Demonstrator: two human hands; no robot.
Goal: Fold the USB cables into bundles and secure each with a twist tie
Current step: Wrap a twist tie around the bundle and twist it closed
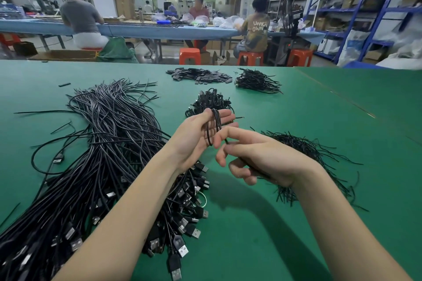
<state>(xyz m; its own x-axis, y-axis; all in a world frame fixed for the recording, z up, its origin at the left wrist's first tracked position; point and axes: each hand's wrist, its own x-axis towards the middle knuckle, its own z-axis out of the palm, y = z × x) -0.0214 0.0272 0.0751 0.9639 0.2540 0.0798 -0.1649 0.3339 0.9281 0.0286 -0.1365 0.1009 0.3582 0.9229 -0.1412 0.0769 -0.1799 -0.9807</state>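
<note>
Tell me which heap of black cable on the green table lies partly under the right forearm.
The thin twist-tie heap on the right; the right hand hovers over it. The big USB cable pile lies left, the others farther away.

Glossy black plastic-sheathed cables (102, 134) with shiny metal plugs (196, 233) lie on a matt green table (296, 109).
</note>
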